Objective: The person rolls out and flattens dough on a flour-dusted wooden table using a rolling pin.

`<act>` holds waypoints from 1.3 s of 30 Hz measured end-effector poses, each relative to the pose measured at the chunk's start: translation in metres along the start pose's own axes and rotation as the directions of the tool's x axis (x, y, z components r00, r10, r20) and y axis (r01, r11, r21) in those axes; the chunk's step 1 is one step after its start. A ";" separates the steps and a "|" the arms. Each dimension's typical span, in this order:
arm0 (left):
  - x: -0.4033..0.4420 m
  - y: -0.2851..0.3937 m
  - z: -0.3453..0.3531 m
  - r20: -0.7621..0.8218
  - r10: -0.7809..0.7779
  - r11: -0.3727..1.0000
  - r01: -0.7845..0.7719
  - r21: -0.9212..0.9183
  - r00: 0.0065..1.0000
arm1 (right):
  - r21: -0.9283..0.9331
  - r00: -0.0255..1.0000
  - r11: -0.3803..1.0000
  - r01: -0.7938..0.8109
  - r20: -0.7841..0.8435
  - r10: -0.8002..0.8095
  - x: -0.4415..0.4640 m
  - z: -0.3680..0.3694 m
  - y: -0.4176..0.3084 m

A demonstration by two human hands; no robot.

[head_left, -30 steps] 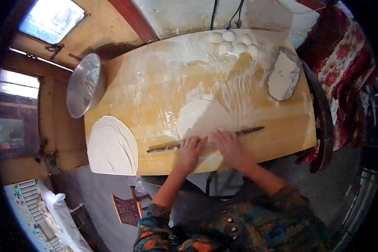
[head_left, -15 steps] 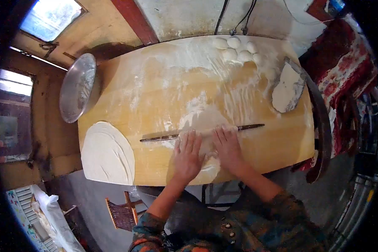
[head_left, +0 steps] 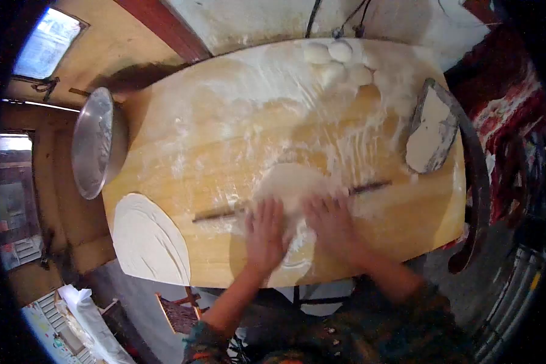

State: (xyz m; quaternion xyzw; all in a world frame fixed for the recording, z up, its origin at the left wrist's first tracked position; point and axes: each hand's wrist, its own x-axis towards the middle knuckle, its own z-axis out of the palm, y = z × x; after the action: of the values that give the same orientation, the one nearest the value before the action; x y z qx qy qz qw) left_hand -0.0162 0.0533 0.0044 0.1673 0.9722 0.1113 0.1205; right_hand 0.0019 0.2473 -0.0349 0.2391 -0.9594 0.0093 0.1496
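Note:
A thin dark rolling pin (head_left: 220, 215) lies across the floured board, its two ends sticking out past my hands. Under and beyond its middle is a pale round dough sheet (head_left: 292, 179); part of the dough may be around the pin, but my fingers cover that place. My left hand (head_left: 265, 232) rests flat over the pin and dough, fingers stretched out. Beside it, my right hand (head_left: 332, 224) lies flat in the same way, fingers spread and slightly blurred. A large rolled-out dough sheet (head_left: 148, 239), apparently folded or stacked, lies to the left of my left hand.
Several dough balls (head_left: 361, 75) sit at the far edge of the wooden board (head_left: 212, 139). A container of flour (head_left: 432, 128) stands at the right. A metal basin (head_left: 93, 144) leans at the left edge. A curved dark chair back (head_left: 478, 182) borders the right side.
Both hands stay flat over the pin, and the pin's slant has steepened slightly, its left end nearer me. More of the dough sheet shows beyond my fingers. The whole view has shifted somewhat.

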 end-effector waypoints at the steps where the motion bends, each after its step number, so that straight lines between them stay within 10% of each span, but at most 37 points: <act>1: 0.005 -0.004 0.004 -0.040 -0.009 1.000 0.010 0.017 0.999 | 0.047 0.994 0.996 -0.070 0.089 0.066 0.028 -0.003 0.007; 4: 0.131 -0.046 -0.032 -0.445 -0.014 0.993 0.063 0.095 0.896 | -0.029 0.955 0.956 -0.293 -0.049 0.292 0.152 0.025 0.062; 9: 0.144 -0.076 -0.051 -0.326 -0.100 0.991 0.064 -0.120 0.940 | 0.195 0.933 0.929 -0.315 0.241 0.266 0.167 -0.005 0.104; 16: -0.003 -0.052 -0.006 -0.503 0.085 0.984 0.008 0.180 0.860 | 0.105 0.972 0.975 -0.197 0.149 0.181 0.016 -0.035 0.056; 25: -0.067 -0.038 -0.001 -0.539 -0.152 0.987 0.103 -0.120 0.829 | 0.404 0.997 0.915 -0.002 0.075 -0.031 -0.051 -0.054 0.023; 27: -0.053 -0.038 -0.008 -0.558 -0.398 0.907 0.222 -0.358 0.728 | 0.490 0.999 0.872 -0.008 0.038 -0.012 -0.043 -0.052 0.023; 35: -0.013 0.000 0.007 -0.389 -0.488 0.870 0.399 -0.291 0.781 | 0.521 0.882 0.717 -0.464 0.350 0.316 -0.004 -0.066 -0.032; 39: 0.016 -0.012 0.004 -0.046 -0.524 0.419 0.210 -0.883 0.851 | 0.415 0.966 0.886 -0.207 -0.057 0.253 0.004 -0.070 -0.033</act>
State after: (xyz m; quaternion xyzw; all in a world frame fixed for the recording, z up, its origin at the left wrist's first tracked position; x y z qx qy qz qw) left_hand -0.0333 0.0488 -0.0052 -0.1543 0.8058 0.5694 0.0513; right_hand 0.0337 0.2231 0.0315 0.1485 -0.9484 0.2385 0.1468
